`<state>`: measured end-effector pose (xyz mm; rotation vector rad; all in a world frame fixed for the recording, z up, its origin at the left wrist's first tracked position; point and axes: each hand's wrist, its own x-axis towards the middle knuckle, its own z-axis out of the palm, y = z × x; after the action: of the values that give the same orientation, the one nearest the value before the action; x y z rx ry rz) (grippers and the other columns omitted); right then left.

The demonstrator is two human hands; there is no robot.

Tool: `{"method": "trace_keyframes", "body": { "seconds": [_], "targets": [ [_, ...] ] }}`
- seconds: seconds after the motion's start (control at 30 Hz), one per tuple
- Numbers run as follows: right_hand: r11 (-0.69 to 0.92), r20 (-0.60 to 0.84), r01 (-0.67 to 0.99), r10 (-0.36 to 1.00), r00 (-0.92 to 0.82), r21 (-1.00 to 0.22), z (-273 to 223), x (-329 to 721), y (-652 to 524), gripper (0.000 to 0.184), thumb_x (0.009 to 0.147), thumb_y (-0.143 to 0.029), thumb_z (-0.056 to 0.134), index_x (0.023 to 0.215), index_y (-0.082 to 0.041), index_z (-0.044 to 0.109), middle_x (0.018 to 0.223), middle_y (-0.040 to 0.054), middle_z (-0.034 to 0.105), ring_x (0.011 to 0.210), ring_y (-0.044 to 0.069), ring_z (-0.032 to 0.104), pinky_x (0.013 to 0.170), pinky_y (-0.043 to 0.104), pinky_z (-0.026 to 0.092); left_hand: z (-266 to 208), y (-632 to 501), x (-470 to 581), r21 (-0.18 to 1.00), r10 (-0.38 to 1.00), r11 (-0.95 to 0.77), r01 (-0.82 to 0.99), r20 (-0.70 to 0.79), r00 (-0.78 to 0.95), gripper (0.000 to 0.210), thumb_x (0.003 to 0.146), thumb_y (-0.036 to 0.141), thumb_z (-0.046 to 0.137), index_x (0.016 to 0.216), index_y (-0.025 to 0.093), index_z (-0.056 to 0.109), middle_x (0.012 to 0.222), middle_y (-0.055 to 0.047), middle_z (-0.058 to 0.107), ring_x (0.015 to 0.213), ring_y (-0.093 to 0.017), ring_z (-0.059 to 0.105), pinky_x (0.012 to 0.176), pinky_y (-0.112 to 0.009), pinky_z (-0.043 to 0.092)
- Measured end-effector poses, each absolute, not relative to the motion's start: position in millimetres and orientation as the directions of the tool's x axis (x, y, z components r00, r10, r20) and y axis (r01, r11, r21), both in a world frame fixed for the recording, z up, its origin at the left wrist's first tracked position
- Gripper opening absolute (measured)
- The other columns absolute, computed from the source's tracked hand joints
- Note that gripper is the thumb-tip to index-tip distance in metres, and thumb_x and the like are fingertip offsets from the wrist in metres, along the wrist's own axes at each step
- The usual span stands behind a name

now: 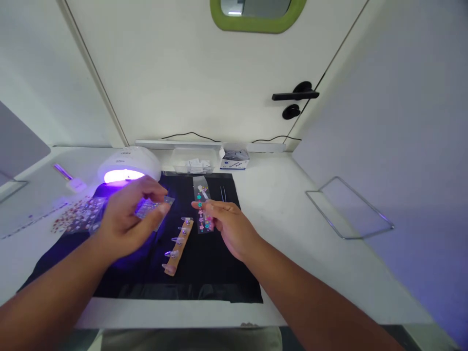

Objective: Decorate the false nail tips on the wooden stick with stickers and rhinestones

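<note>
My left hand (129, 217) hovers over a clear sheet of small gems (168, 200), fingers curled, with a gap between thumb and forefinger. Whether it touches the sheet is hard to tell. My right hand (234, 226) has its fingers pinched together over a clear strip of coloured flower decorations (201, 226); what they hold, if anything, is too small to make out. Between the hands, a wooden stick (179, 256) carries several shiny, pointed false nails (178, 240). Tweezers (223, 193) lie beyond my right hand.
A white nail lamp (141, 158) glows purple at the back left. Sheets of small decorations (75, 214) lie left of my left hand. A clear tray (179, 158) and an opened box (234, 161) stand behind the black mat (219, 273). A wire frame (341, 238) rests at right.
</note>
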<state>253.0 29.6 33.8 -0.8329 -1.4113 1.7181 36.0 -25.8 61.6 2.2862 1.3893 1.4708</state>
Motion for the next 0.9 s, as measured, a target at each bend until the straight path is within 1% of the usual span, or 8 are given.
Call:
{"method": "trace_keyframes", "body": {
  "seconds": [0.07, 0.13, 0.3, 0.43, 0.53, 0.63, 0.77, 0.9],
  "targets": [
    [-0.102, -0.015, -0.156, 0.878, -0.478, -0.983, 32, 252, 28, 0.04, 0.081, -0.045, 0.066, 0.051, -0.021, 0.054, 0.059, -0.0014, 0.052, 0.059, 0.013, 0.043, 0.062, 0.031, 0.033, 56, -30, 45, 0.552, 0.79, -0.573, 0.605, 0.569, 0.229, 0.011, 0.093, 0.023, 0.056, 0.104, 0.024, 0.054, 0.087, -0.001, 0.059, 0.078, -0.016, 0.058, 0.071, -0.03, 0.052],
    [-0.098, -0.01, -0.165, 0.885, -0.465, -0.981, 31, 251, 26, 0.04, 0.08, -0.047, 0.067, 0.052, -0.021, 0.056, 0.056, -0.0025, 0.049, 0.055, 0.012, 0.038, 0.059, 0.031, 0.032, 50, -31, 53, 0.592, 0.822, -0.553, 0.586, 0.503, 0.267, 0.016, 0.093, 0.024, 0.058, 0.109, 0.023, 0.055, 0.091, -0.001, 0.062, 0.079, -0.015, 0.059, 0.071, -0.029, 0.052],
    [-0.09, 0.002, -0.185, 0.894, -0.448, -0.979, 24, 247, 19, 0.041, 0.081, -0.055, 0.067, 0.06, -0.02, 0.064, 0.058, -0.0019, 0.049, 0.06, 0.013, 0.043, 0.06, 0.031, 0.035, 37, -31, 67, 0.701, 0.842, -0.535, 0.471, 0.484, 0.237, 0.023, 0.09, 0.022, 0.063, 0.112, 0.023, 0.056, 0.094, -0.002, 0.066, 0.08, -0.014, 0.063, 0.073, -0.028, 0.055],
    [-0.076, 0.051, -0.241, 0.875, -0.481, -0.967, 20, 244, 11, 0.039, 0.084, -0.055, 0.066, 0.065, -0.021, 0.066, 0.063, -0.0024, 0.05, 0.068, 0.014, 0.049, 0.074, 0.033, 0.04, 30, -34, 75, 0.797, 0.872, -0.49, 0.354, 0.448, 0.198, 0.02, 0.089, 0.025, 0.065, 0.109, 0.024, 0.061, 0.088, -0.002, 0.068, 0.078, -0.017, 0.068, 0.068, -0.029, 0.058],
    [-0.117, 0.059, -0.294, 0.848, -0.527, -0.949, 20, 244, 7, 0.037, 0.085, -0.053, 0.066, 0.066, -0.02, 0.067, 0.065, -0.0021, 0.053, 0.067, 0.013, 0.049, 0.069, 0.031, 0.041, 32, -34, 76, 0.86, 0.896, -0.441, 0.255, 0.409, 0.172, 0.014, 0.091, 0.026, 0.063, 0.105, 0.022, 0.063, 0.085, -0.004, 0.071, 0.079, -0.019, 0.072, 0.068, -0.031, 0.06],
    [-0.153, 0.033, -0.313, 0.855, -0.517, -0.937, 19, 244, 8, 0.03, 0.085, -0.047, 0.069, 0.071, -0.02, 0.069, 0.067, -0.0018, 0.058, 0.062, 0.011, 0.052, 0.06, 0.028, 0.041, 37, -31, 72, 0.87, 0.898, -0.431, 0.239, 0.388, 0.208, 0.015, 0.092, 0.024, 0.063, 0.106, 0.021, 0.066, 0.084, -0.004, 0.073, 0.081, -0.02, 0.073, 0.07, -0.03, 0.059],
    [-0.202, 0.001, -0.359, 0.87, -0.492, -0.911, 20, 245, 12, 0.017, 0.08, -0.033, 0.074, 0.071, -0.019, 0.071, 0.063, -0.0032, 0.061, 0.055, 0.009, 0.056, 0.053, 0.025, 0.046, 39, -24, 62, 0.821, 0.852, -0.503, 0.27, 0.419, 0.313, 0.017, 0.091, 0.018, 0.064, 0.107, 0.022, 0.07, 0.085, -0.003, 0.072, 0.077, -0.015, 0.068, 0.071, -0.026, 0.055],
    [-0.225, -0.015, -0.381, 0.876, -0.483, -0.897, 21, 244, 11, 0.015, 0.079, -0.032, 0.074, 0.071, -0.02, 0.073, 0.062, -0.0033, 0.065, 0.051, 0.009, 0.06, 0.05, 0.023, 0.051, 32, -22, 58, 0.878, 0.867, -0.463, 0.123, 0.42, 0.269, 0.033, 0.092, 0.018, 0.064, 0.124, 0.028, 0.062, 0.09, 0.0, 0.068, 0.076, -0.011, 0.065, 0.068, -0.021, 0.054]
  ]
}}
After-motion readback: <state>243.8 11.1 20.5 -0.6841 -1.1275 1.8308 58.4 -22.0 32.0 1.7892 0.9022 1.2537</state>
